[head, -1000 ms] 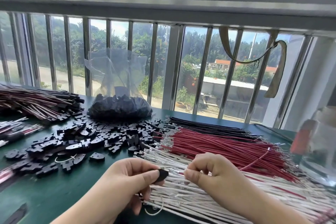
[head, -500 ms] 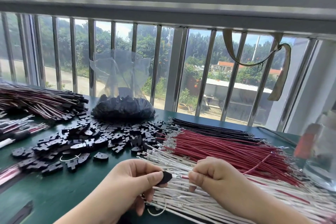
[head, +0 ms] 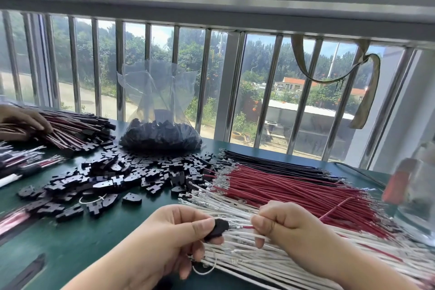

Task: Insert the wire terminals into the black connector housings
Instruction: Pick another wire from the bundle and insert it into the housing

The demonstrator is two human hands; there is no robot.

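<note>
Bright window backlight, blurred edges

Both forearms are bare with no sleeves showing; left hand [head: 164, 240] and right hand [head: 287, 226] wear nothing, nails short.

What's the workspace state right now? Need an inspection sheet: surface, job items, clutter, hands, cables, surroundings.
Surface: green table, largely covered.
Job's things: black housing pinched in left hand; red wire pinched in right hand, terminal at the housing's opening.
Clutter: loose housings; plastic bag of housings; blurred clear container.
Hands: both busy; another person's hand on the finished bundles.
Cables: white, red, black wire rows.
Surroundings: barred window.
</note>
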